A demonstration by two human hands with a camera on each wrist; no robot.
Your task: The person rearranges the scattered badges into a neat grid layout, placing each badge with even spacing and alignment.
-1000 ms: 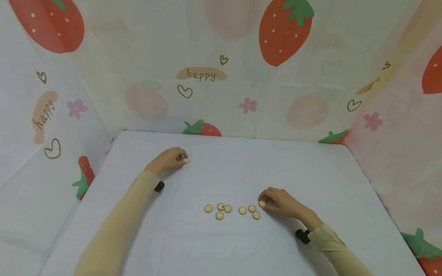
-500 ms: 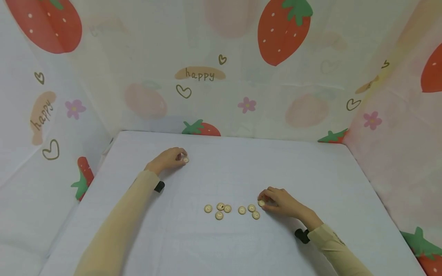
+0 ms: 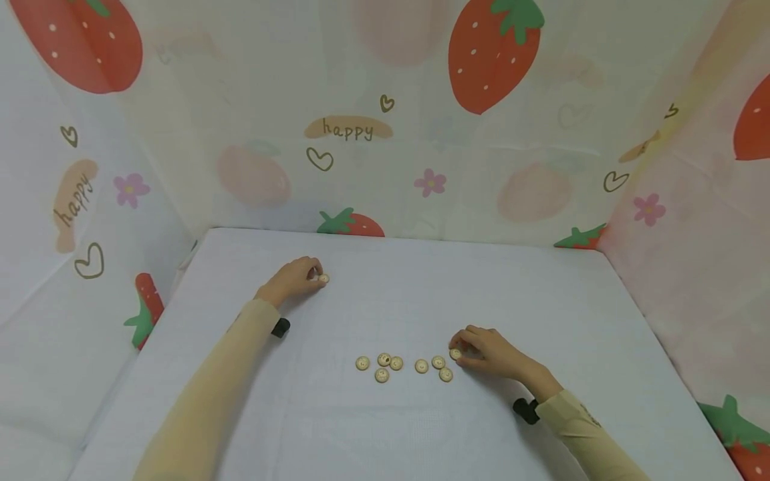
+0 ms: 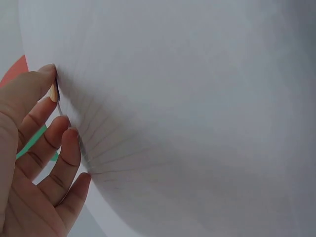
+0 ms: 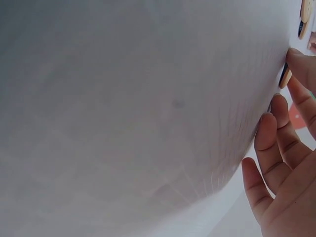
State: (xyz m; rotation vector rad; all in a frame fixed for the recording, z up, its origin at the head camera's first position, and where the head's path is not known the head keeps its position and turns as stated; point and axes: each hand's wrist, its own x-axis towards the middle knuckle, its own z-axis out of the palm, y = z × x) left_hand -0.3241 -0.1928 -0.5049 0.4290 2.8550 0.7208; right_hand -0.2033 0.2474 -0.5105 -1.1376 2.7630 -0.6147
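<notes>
At the back left of the table, my left hand [image 3: 295, 275] pinches a round pale wooden button [image 3: 324, 278] between thumb and index finger. The left wrist view catches that button [image 4: 54, 92] nearly edge-on, low against the white cloth. Right of centre, my right hand [image 3: 494, 353] holds another wooden button [image 3: 455, 354] by thumb and fingertip, its edge partly covered. From the right wrist this button [image 5: 285, 77] appears on edge between the digits. Just left of it lie three more buttons [image 3: 438, 362], in a loose cluster. Farther left several similar buttons [image 3: 381, 375] lie close together.
A white cloth [image 3: 373, 434] covers the table, with slight creases. Fabric walls [image 3: 289, 87] printed with strawberries, hearts and flowers stand behind and on both sides. Each wrist wears a small black camera [image 3: 527, 411]. The table's back edge runs just beyond the left hand.
The left wrist has shifted very slightly to the right, and the left fingers cover a little less of their button. The right hand and the lying buttons keep their places.
</notes>
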